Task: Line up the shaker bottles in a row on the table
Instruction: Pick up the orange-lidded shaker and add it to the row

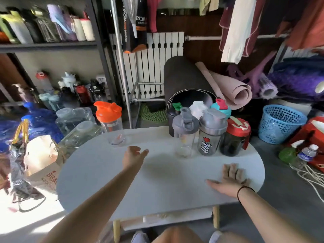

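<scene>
A clear shaker bottle with an orange lid [110, 120] stands alone at the far left of the white oval table [157, 190]. At the far right stands a cluster: a clear bottle with a grey lid [184, 132], a smoky grey "Hot" bottle [210, 134], a dark bottle with a red lid [235, 137], and behind them a black one with a green cap [172, 116], a white-lidded one [198, 107] and a teal one [221, 106]. My left hand [134, 155] hovers open between the orange bottle and the cluster. My right hand [229, 181] lies flat on the table's near right.
Rolled mats [189, 81] lean behind the cluster. A blue basket [280, 123] stands on the floor to the right, with a green spray bottle [289, 153] and a water bottle [306, 155]. Plastic jugs [75, 120] and bags [38, 155] crowd the left. Shelves [49, 44] hold more bottles.
</scene>
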A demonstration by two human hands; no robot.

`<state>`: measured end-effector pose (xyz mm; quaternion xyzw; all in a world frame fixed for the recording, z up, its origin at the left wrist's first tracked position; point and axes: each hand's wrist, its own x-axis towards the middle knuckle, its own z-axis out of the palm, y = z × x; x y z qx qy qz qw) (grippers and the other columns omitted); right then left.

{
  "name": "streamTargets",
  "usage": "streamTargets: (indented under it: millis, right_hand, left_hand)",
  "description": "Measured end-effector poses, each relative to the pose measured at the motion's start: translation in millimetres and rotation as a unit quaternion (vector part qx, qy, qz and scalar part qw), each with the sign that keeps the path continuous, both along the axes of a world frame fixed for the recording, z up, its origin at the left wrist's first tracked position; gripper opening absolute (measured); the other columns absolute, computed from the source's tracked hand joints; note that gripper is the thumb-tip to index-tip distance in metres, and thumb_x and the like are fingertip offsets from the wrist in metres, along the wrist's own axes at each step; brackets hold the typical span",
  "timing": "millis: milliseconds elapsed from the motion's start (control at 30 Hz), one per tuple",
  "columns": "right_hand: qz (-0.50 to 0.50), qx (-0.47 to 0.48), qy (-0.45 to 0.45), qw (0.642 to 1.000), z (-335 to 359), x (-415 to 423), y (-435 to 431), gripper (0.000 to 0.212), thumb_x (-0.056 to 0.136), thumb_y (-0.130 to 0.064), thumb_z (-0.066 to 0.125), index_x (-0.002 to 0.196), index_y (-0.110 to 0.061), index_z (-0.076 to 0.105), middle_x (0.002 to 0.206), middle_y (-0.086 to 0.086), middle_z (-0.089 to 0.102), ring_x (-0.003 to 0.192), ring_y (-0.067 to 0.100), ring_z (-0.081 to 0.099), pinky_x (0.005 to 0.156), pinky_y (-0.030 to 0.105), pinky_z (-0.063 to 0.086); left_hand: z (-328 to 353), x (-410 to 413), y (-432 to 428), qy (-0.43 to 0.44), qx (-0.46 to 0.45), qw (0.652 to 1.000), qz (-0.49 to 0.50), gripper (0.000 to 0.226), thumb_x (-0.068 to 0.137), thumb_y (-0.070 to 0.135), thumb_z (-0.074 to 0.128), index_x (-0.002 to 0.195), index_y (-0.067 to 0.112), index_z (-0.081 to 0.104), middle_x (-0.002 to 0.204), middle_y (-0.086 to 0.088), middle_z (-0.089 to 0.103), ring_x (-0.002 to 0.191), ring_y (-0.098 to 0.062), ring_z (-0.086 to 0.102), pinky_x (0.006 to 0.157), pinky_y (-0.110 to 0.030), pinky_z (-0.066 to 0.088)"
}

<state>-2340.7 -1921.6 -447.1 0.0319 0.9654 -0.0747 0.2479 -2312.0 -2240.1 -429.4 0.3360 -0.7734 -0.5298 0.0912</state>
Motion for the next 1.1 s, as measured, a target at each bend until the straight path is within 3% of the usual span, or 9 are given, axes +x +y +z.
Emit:
streamTargets:
  millis: [200,300,467,567,700,800,933,1000,1100]
  right_hand:
    - [0.023,0.038,-0.078,0.996,9.5,6.4,-11.9,0.163,0.019,-0.103,0.028,0.151,-0.014,-0.004,0.158,0.015,0.0,0.145,0.04,-0.007,0.114,0.061,0.002]
    - [0.025,0.039,-0.072,0.996,10.3,8.3,-12.2,0.155,0.027,-0.099,0.029,0.151,-0.014,-0.01,0.159,0.015,-0.01,0.145,0.039,-0.012,0.115,0.06,0.001]
    - [0.018,0.014,-0.055,0.998,5.9,11.3,-8.8,0.148,0.041,-0.098,0.04,0.148,-0.017,-0.021,0.156,0.012,-0.026,0.144,0.036,-0.022,0.114,0.062,-0.003]
    - [0.014,-0.001,-0.047,0.999,4.1,11.2,-7.6,0.142,0.052,-0.093,0.049,0.146,-0.018,-0.026,0.153,0.011,-0.034,0.141,0.036,-0.029,0.113,0.063,-0.005]
    - [0.001,-0.019,-0.031,0.999,-2.1,11.2,-5.6,0.142,0.051,-0.091,0.051,0.147,-0.02,-0.025,0.153,0.008,-0.035,0.14,0.033,-0.031,0.113,0.063,-0.007]
    - [-0.005,-0.037,-0.02,0.999,-4.9,12.4,-3.0,0.138,0.053,-0.089,0.052,0.147,-0.022,-0.024,0.153,0.007,-0.035,0.141,0.031,-0.031,0.113,0.062,-0.009]
    - [0.003,-0.109,0.028,0.994,7.6,20.3,5.7,0.121,0.068,-0.077,0.059,0.15,-0.027,-0.016,0.158,0.001,-0.025,0.146,0.026,-0.02,0.116,0.056,-0.002]
    - [0.047,-0.17,0.082,0.981,20.4,29.3,10.3,0.118,0.067,-0.072,0.064,0.15,-0.033,-0.011,0.161,-0.005,-0.012,0.148,0.021,-0.005,0.117,0.052,0.009]
    - [0.129,-0.229,0.112,0.958,37.5,42.9,11.0,0.12,0.062,-0.065,0.074,0.15,-0.037,-0.004,0.16,-0.009,0.007,0.145,0.017,0.01,0.116,0.043,0.017]
  left_hand:
    - [14.9,6.0,-63.6,0.08,0.063,0.968,0.231,0.092,0.087,0.019,0.088,0.16,0.014,0.033,0.163,-0.024,0.033,0.145,-0.041,0.047,0.119,-0.049,0.042]
    - [20.3,-8.0,-86.3,0.126,0.042,0.972,0.193,0.122,0.081,0.02,0.094,0.171,0.027,0.012,0.175,-0.019,0.019,0.16,-0.036,0.031,0.133,-0.051,0.03]
    - [15.8,-42.6,-118.3,0.176,0.023,0.978,0.113,0.127,0.084,0.008,0.09,0.172,0.024,0.0,0.179,-0.009,0.018,0.164,-0.028,0.026,0.136,-0.049,0.024]
    - [7.0,-57.2,-128.3,0.165,0.018,0.983,0.077,0.109,0.082,0.003,0.09,0.166,0.021,0.023,0.166,-0.012,0.045,0.152,-0.032,0.046,0.128,-0.055,0.037]
    - [5.5,-51.2,-114.8,0.138,-0.048,0.986,0.083,0.065,0.08,0.013,0.093,0.133,0.001,0.058,0.129,-0.023,0.068,0.125,-0.043,0.065,0.095,-0.043,0.048]
    - [10.8,-18.0,-78.0,0.175,-0.003,0.984,0.04,0.066,0.08,0.02,0.094,0.131,0.012,0.053,0.122,-0.008,0.058,0.128,-0.04,0.062,0.094,-0.04,0.043]
    - [13.4,38.0,-13.2,0.19,0.026,0.978,-0.081,0.074,0.052,0.053,0.086,0.119,0.036,0.058,0.108,0.019,0.076,0.108,-0.027,0.07,0.1,-0.048,0.052]
    - [9.3,53.5,17.9,0.171,0.025,0.973,-0.152,0.09,0.047,0.055,0.085,0.129,0.026,0.059,0.108,0.018,0.078,0.104,-0.017,0.071,0.101,-0.046,0.056]
    - [8.2,54.9,74.8,0.145,0.024,0.957,-0.248,0.093,0.048,0.047,0.093,0.129,0.018,0.06,0.116,0.001,0.076,0.1,-0.001,0.069,0.089,-0.023,0.054]
